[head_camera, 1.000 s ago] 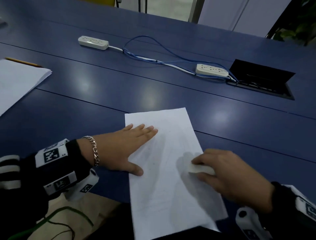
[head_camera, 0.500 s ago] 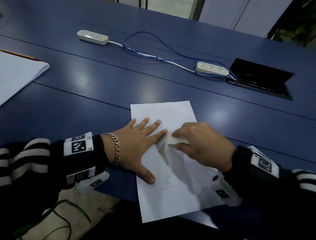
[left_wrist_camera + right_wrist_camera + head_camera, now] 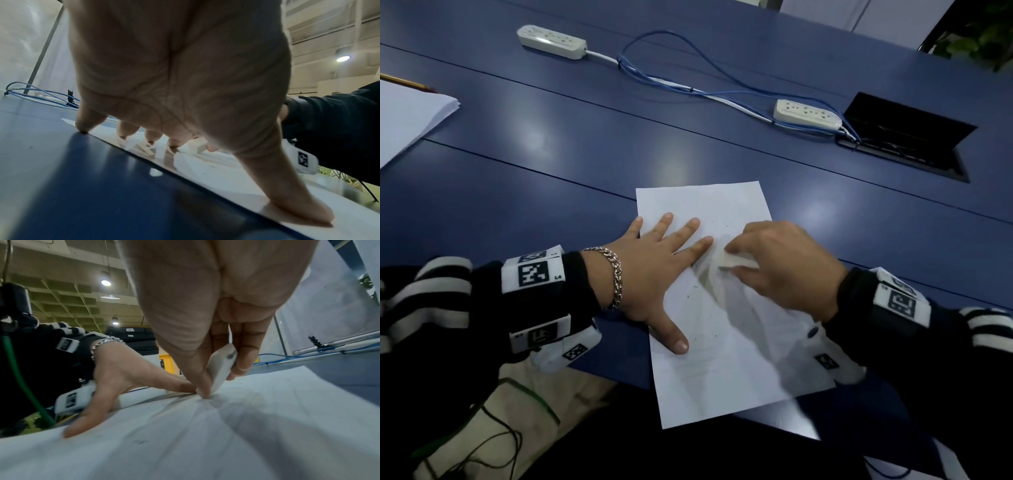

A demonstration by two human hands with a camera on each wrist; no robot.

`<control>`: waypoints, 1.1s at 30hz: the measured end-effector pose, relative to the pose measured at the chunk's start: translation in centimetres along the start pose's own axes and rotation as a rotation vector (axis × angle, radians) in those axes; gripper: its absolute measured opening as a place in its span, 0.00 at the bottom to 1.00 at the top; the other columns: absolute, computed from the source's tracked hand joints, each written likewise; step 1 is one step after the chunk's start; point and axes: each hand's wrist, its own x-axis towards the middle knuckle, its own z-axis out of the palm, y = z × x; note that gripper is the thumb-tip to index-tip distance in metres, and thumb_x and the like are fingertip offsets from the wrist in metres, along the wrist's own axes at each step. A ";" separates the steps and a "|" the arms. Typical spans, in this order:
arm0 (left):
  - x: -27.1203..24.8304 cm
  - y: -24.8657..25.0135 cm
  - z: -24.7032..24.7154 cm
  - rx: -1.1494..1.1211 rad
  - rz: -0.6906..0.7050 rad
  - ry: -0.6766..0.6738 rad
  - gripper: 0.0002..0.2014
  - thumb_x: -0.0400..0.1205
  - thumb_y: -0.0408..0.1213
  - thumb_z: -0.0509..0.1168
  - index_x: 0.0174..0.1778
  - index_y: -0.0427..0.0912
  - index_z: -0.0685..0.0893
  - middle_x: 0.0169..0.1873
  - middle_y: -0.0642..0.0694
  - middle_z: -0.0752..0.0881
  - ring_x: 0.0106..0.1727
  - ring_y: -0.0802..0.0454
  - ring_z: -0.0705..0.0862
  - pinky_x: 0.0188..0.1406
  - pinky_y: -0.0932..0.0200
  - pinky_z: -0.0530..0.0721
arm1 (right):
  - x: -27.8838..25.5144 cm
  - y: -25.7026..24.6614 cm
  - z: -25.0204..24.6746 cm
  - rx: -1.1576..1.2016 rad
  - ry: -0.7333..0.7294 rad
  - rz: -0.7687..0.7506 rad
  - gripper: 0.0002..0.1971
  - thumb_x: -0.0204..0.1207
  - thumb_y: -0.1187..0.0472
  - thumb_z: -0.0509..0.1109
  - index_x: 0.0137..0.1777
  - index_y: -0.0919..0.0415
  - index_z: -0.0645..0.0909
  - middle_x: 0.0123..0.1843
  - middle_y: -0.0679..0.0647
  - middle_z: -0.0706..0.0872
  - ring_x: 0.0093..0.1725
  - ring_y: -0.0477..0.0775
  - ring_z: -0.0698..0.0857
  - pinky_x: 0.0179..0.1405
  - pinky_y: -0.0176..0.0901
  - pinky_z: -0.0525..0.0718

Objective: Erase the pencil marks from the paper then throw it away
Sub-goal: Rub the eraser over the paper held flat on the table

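Half the eraser (image 3: 736,262) hides in the pinching right hand (image 3: 787,267); left hand (image 3: 650,274) flat on paper (image 3: 722,359).

My seat in an office meeting room

I face a long blue conference table (image 3: 551,144), power strips (image 3: 806,114) and a cable hatch (image 3: 904,137) upper right, grid ceiling above.

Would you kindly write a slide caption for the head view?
Left hand pins the paper flat while the right hand rubs it with a white eraser.
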 end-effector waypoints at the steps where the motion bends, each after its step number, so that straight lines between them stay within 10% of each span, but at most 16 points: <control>1: 0.0 0.0 0.0 0.002 0.000 -0.003 0.80 0.53 0.88 0.68 0.86 0.59 0.22 0.86 0.52 0.21 0.89 0.37 0.27 0.87 0.24 0.39 | 0.0 0.1 0.0 -0.004 0.020 0.009 0.14 0.79 0.44 0.67 0.53 0.53 0.86 0.46 0.48 0.85 0.51 0.56 0.85 0.48 0.52 0.84; 19: 0.1 0.1 -0.1 0.041 0.002 0.007 0.80 0.53 0.89 0.66 0.88 0.56 0.24 0.88 0.48 0.23 0.90 0.34 0.30 0.88 0.25 0.42 | -4.1 -5.3 1.8 0.020 -0.008 -0.291 0.04 0.80 0.54 0.69 0.47 0.51 0.85 0.40 0.46 0.79 0.40 0.53 0.78 0.40 0.47 0.79; 22: 0.1 0.0 -0.1 0.022 0.002 0.000 0.80 0.53 0.88 0.68 0.87 0.58 0.24 0.87 0.50 0.23 0.90 0.35 0.29 0.87 0.25 0.40 | -2.3 -3.1 1.0 0.070 -0.020 -0.199 0.13 0.81 0.43 0.66 0.47 0.50 0.86 0.40 0.46 0.78 0.44 0.54 0.80 0.43 0.48 0.80; 30: 0.4 0.1 0.0 0.043 0.002 0.005 0.80 0.52 0.90 0.65 0.87 0.57 0.23 0.88 0.49 0.23 0.90 0.33 0.29 0.87 0.24 0.42 | -4.7 -5.9 1.9 -0.003 0.045 -0.306 0.03 0.78 0.57 0.70 0.45 0.54 0.84 0.39 0.48 0.79 0.40 0.55 0.78 0.36 0.50 0.81; 33: 0.3 0.1 0.0 0.030 0.003 -0.001 0.80 0.53 0.89 0.67 0.87 0.58 0.23 0.87 0.50 0.22 0.89 0.34 0.29 0.87 0.25 0.40 | -3.1 -4.2 1.3 0.034 -0.003 -0.227 0.12 0.81 0.48 0.66 0.46 0.54 0.86 0.40 0.49 0.81 0.43 0.56 0.80 0.42 0.50 0.80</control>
